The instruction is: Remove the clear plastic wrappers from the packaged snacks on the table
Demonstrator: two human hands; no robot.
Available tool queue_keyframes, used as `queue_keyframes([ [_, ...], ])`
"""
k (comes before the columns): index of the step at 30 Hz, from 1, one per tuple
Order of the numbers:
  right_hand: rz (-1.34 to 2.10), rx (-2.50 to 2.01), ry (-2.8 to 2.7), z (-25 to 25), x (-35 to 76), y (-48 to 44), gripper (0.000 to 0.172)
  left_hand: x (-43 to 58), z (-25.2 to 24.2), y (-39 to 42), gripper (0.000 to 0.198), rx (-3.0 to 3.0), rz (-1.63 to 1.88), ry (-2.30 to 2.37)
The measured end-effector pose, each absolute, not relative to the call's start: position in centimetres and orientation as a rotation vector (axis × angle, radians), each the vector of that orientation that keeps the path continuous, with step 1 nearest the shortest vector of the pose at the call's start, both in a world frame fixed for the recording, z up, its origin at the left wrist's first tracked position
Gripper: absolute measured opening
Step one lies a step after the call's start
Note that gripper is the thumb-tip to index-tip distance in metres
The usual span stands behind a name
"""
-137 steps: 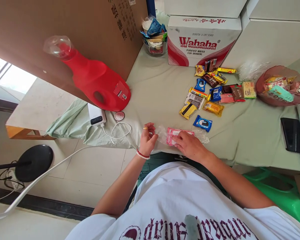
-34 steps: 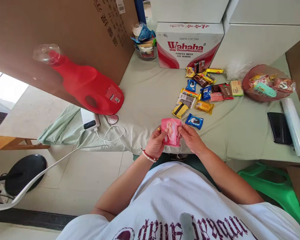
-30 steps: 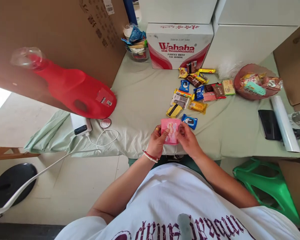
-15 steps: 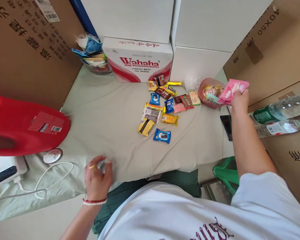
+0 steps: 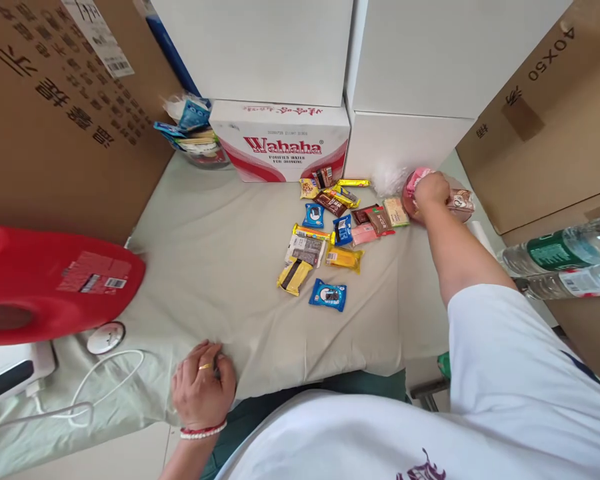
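Observation:
My right hand (image 5: pixel 431 190) reaches far right over a reddish bowl (image 5: pixel 461 204) of snacks, its fingers closed on a pink snack packet (image 5: pixel 413 179) that peeks out at the bowl's left rim. My left hand (image 5: pixel 203 388) rests at the near edge of the green-covered table (image 5: pixel 215 267). Its fingers are curled around something small that I cannot make out. Several wrapped snacks lie between the hands, among them a blue cookie pack (image 5: pixel 328 295) and a yellow bar (image 5: pixel 294 276).
A Wahaha carton (image 5: pixel 280 141) and white boxes stand at the back, with cardboard boxes on both sides. A red jug (image 5: pixel 50 287), a power bank (image 5: pixel 10 367) with its cable and a round white disc (image 5: pixel 106 337) lie at the left. Two water bottles (image 5: pixel 560 250) lie at the right.
Both hands first held the pink packet near the front edge. The right hand then carried it alone to the right and lowered it into the bowl. The left hand dropped to the table edge.

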State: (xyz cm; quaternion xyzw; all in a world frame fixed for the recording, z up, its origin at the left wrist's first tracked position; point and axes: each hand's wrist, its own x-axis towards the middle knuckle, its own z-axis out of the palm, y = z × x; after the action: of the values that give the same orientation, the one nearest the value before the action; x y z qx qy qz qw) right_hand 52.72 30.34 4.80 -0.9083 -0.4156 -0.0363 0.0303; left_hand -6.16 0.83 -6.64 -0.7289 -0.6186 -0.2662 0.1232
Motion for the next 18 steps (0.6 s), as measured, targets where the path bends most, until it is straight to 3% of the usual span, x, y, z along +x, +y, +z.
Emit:
queue_keyframes([
  [7, -0.088, -2.927, -1.142, 6.4, 52.5, 28.8, 0.035, -6.0, -6.7, 0.8, 0.021, -2.125, -0.824, -1.802],
  [12, -0.379, -2.643, -1.411, 8.2, 51.1, 28.8, 0.042, -6.4, -7.2, 0.4, 0.02, -2.138, -0.898, -1.935],
  [18, -0.091, -2.505, -1.84, 7.3, 49.0, 31.1, 0.035, -6.4, -7.4, 0.1, 0.02, -2.138, -0.95, -2.028],
])
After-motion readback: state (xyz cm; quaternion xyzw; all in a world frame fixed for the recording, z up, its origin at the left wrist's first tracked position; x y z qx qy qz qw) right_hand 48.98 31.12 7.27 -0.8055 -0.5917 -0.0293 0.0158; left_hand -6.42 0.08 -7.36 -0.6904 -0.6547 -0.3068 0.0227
